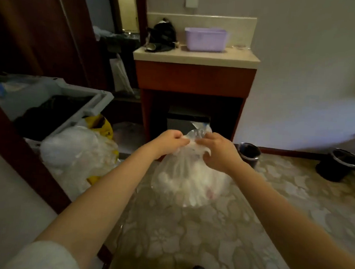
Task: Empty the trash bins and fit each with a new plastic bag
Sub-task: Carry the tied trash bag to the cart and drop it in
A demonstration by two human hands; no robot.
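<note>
A clear plastic trash bag (190, 181), full of white crumpled waste, hangs in the air above the patterned carpet. My left hand (169, 142) pinches the gathered neck of the bag from the left. My right hand (215, 151) grips the same neck from the right, fingers curled round the plastic. Two small black trash bins stand on the floor by the wall: one (249, 155) just right of my hands, another (337, 165) further right. Both show a dark liner at the rim.
A grey housekeeping cart bin (54, 109) stands at the left with full clear and yellow bags (76, 156) piled beside it. Ahead is a wooden cabinet (194, 78) with a lilac basket (206, 39) and dark items on top. A dark wooden edge crosses the lower left.
</note>
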